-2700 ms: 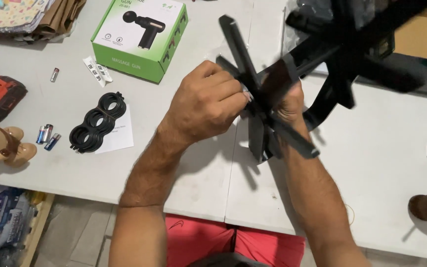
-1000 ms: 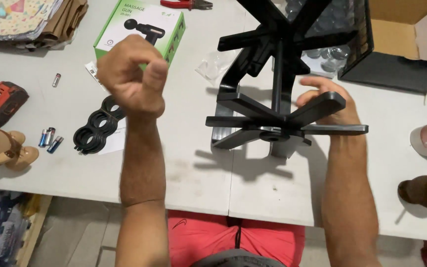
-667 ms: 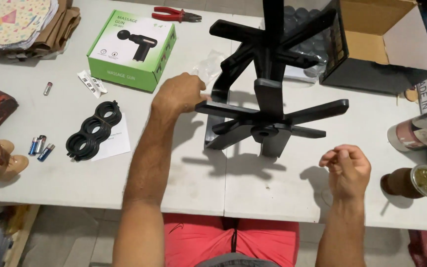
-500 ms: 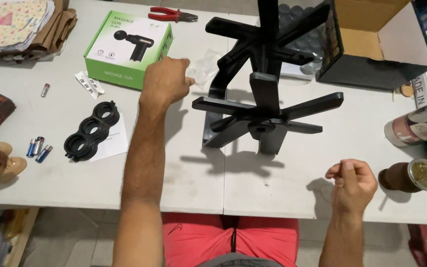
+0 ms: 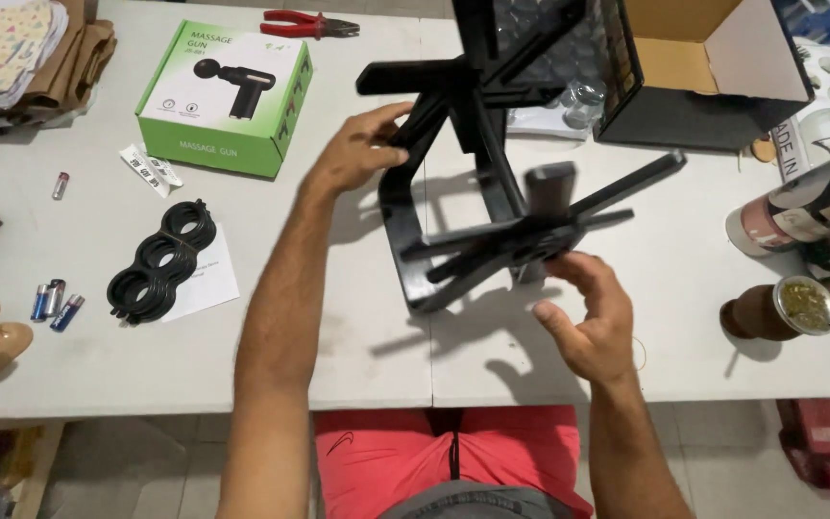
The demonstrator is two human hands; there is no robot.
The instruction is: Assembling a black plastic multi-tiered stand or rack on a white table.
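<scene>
A black stand (image 5: 492,207) made of flat crossed arms rises tilted above the white table (image 5: 357,327). My left hand (image 5: 357,146) grips one of its upper arms at the left side. My right hand (image 5: 593,322) reaches up under the lower cross of arms, fingers spread and touching its underside. A square black block sits on top of that lower cross.
A green box (image 5: 228,96) and red pliers (image 5: 307,23) lie at the back left. Black rings (image 5: 160,259) on paper, several batteries (image 5: 53,300), an open black carton (image 5: 713,72), a round brown cup (image 5: 780,308) and a printed can (image 5: 799,207) ring the stand.
The stand stood upright on the table with both hands off it. Now my left hand has grasped an upper arm, my right has come up under it, and it leans.
</scene>
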